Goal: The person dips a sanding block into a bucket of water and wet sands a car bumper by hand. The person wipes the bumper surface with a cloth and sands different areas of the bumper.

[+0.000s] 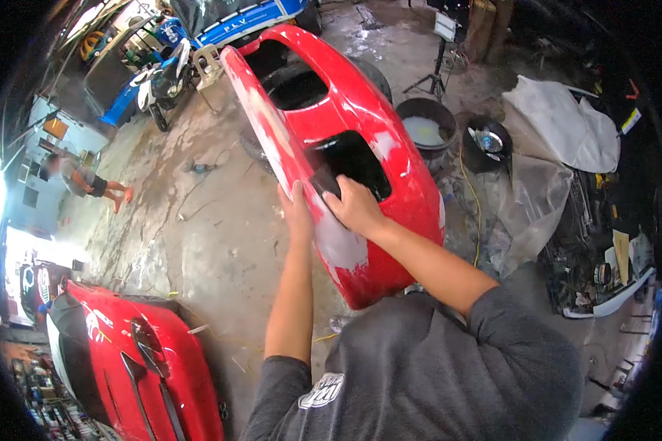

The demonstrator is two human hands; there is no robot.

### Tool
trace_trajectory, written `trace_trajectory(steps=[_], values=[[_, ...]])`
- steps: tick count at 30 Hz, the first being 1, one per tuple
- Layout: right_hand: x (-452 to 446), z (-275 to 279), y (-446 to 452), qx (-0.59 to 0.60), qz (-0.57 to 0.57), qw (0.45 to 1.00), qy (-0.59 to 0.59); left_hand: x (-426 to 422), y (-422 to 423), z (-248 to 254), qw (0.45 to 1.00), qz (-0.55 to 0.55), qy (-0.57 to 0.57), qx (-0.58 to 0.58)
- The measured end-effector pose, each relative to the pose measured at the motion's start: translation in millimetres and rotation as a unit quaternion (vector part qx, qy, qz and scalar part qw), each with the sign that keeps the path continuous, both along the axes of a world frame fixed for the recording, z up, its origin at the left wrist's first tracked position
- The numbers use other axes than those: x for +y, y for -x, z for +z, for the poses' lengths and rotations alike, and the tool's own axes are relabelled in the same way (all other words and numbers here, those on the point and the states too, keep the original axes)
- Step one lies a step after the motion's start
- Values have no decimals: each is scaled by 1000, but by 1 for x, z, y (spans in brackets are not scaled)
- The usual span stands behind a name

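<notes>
A red car bumper [412, 198] with large dark openings lies tilted in front of me, patched with grey and whitish filler along its left edge. My right hand [357, 206] is closed around a dark, flat sanding block [324, 180], which lies against the grey patch near the bumper's left rim. Just left of it, my left hand [297, 213] grips the bumper's outer edge, its far-side fingers partly hidden.
Right of the bumper stand a black tub of cloudy water [423, 132] and a dark bucket [485, 143]. Plastic sheeting [533, 202] lies beyond them. Another red car part [176, 367] sits lower left. A person [88, 180] stands farther left. A yellow cord [478, 213] crosses the floor.
</notes>
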State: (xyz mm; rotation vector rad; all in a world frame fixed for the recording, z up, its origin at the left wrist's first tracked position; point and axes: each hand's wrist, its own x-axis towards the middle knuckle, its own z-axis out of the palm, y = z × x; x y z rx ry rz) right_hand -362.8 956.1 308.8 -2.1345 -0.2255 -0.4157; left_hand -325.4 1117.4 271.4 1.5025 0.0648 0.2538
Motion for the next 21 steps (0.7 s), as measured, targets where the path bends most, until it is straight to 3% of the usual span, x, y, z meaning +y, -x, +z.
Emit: trace_trajectory(steps=[4,10,15,19,21], values=[[8,41,-57,17,-23,1000,3,-5,8,2,999,25,-38,-3],[6,6,-3,-11,-14,1000,-12,-10,9,12,999,28,-45,8],[19,43,-72,32,-37,999,0,-9,16,7,997,19,-71,2],[22,56,-83,75,-38,996,5,-4,1,10,995,56,-69,49],[23,56,-85,71,-45,996,11,-1,-17,23,998,21,-47,32]])
